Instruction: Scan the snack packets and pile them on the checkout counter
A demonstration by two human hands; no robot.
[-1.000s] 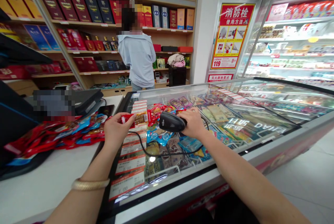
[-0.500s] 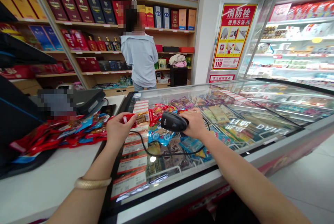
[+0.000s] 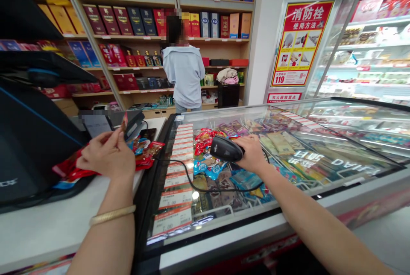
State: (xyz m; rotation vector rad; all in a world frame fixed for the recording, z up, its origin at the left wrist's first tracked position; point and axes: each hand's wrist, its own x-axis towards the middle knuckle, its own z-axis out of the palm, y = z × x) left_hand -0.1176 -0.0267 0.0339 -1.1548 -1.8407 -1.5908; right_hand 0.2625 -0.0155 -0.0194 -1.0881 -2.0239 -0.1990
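Observation:
My right hand (image 3: 253,153) is wrapped round a black barcode scanner (image 3: 226,148), held above the glass top of the freezer. Its black cable loops across the glass. My left hand (image 3: 110,153) pinches a small snack packet (image 3: 124,122), of which only a narrow upright edge shows above the fingers. Below and behind that hand, a heap of red and blue snack packets (image 3: 145,155) lies on the white counter. More red packets (image 3: 205,138) and blue-and-white packets (image 3: 209,167) lie on the glass around the scanner.
The freezer (image 3: 243,241) has price labels (image 3: 174,198) along its left side. Left stands a dark checkout terminal (image 3: 35,138); a phone (image 3: 149,133) lies at the counter's back edge. A person in a light blue shirt (image 3: 184,74) faces the shelves behind.
My left hand has moved left from over the freezer to above the counter heap, carrying a packet. My right hand still holds the scanner. The view has shifted slightly left.

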